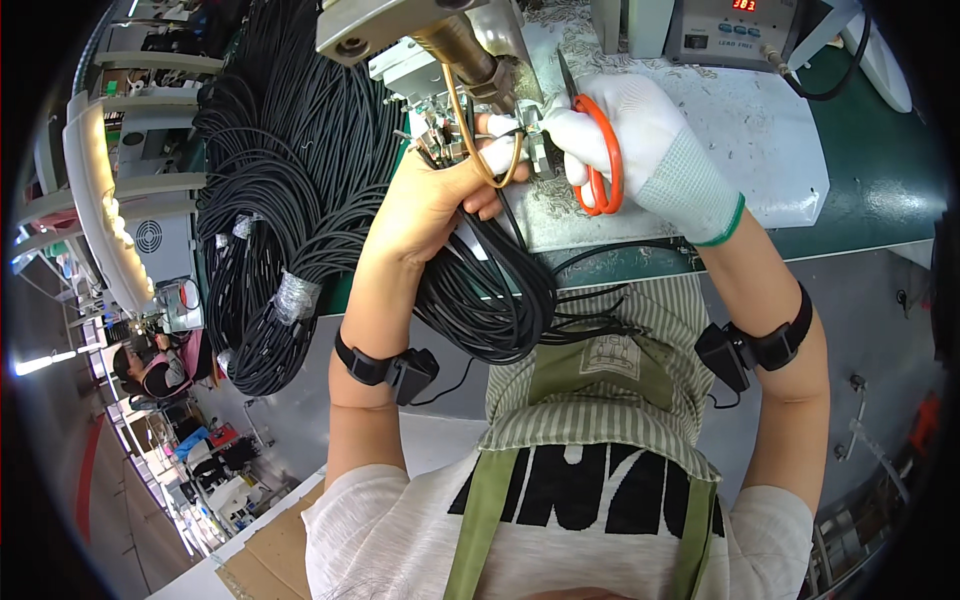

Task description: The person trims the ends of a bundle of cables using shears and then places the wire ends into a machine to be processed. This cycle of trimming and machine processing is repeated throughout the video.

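Two hands meet at the tool head; clock positions are read about the middle of the view. Nearest, between 4 and 5, a striped apron (600, 428) with green straps over a grey shirt (400, 515). Each forearm wears a black band, left band (392, 370) toward 8, right band (755, 346) toward 3.

Coil (490, 310) of black cable hangs at the centre over the bench edge; its upper strands run into the left hand (455, 180) at 11. That hand is curled round the strands, white covers on some digits. Connectors (432, 138), metallic, cluster on its far side. Right hand (615, 135), near 1, is in a white glove with a green cuff; fingers folded about red-handled scissors (606, 165), blades toward 12. Its thumb and forefinger close together beside the tool head; what they pinch cannot be told.

Press (450, 40) stands at 12, a tan loop (497, 185) hanging across the left fingers. Thin bits litter the white sheet (770, 160) on the green bench (872, 175).

Control box (730, 38), red-lit display, between 1 and 2. Large cable heap (275, 215) between 9 and 10. Lit lamp (105, 200) beyond it. Farthest, toward 8 to 9, another person (165, 370).
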